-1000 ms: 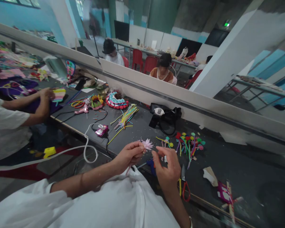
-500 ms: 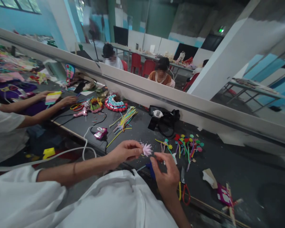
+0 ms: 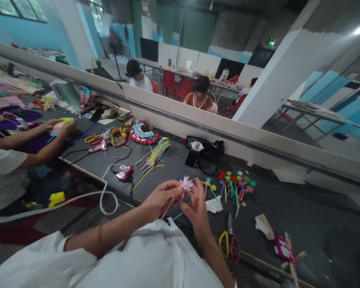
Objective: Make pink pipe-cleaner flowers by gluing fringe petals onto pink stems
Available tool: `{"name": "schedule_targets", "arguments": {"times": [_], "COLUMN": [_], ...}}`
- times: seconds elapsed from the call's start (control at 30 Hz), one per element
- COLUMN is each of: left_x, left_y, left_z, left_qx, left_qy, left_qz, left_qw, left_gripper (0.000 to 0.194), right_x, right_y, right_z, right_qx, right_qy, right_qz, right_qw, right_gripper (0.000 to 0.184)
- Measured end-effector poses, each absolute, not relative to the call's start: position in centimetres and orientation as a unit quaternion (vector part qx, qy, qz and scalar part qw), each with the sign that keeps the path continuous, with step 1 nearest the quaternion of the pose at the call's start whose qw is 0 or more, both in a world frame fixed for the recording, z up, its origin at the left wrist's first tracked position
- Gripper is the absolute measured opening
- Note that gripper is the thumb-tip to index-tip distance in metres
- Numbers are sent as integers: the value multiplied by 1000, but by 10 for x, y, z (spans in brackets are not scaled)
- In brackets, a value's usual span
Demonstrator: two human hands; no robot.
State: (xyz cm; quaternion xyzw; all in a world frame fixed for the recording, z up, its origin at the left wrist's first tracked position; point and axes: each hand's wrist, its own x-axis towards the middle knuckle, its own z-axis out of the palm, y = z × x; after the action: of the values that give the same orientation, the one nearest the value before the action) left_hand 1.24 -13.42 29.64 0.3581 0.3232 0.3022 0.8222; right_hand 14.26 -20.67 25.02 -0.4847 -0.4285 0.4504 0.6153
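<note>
Head view: left hand pinches spiky, thin-stemmed pink flower; right hand loosely spread, curved, beside it.

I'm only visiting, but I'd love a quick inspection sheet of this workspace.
Surface: dark table, scattered with small scraps.
Things in hand: pale pink flower on a stem.
Clutter: colourful flowers, scissors at the near edge, bundled strips.
Hands: left fingers pinch the flower's stem; right fingers are beside it, contact unclear.
Cables: white cable loops past the table's edge.
Surroundings: co-worker at left; people beyond a low partition.
</note>
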Motion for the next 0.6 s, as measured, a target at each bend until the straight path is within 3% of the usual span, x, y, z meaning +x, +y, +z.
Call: {"name": "schedule_targets", "arguments": {"times": [0.07,0.2,0.27,0.6], "left_x": [12,8,5,-5], "left_y": [-133,-127,-122,-102], "left_z": [290,281,280,285], "left_qx": [360,362,364,382], "left_qy": [327,335,336,313], "left_qz": [286,305,353,406], "left_qw": [825,815,794,769], "left_gripper": [28,28,25,25], "right_x": [136,128,129,171], "right_y": [-197,-192,-197,-235], "right_z": [244,225,214,161], "right_qx": [-460,-499,-520,-604], "right_qy": [-419,-427,-429,-248], "right_qz": [528,598,582,565], "right_qw": [578,460,455,506], "right_gripper": [86,43,32,55]}}
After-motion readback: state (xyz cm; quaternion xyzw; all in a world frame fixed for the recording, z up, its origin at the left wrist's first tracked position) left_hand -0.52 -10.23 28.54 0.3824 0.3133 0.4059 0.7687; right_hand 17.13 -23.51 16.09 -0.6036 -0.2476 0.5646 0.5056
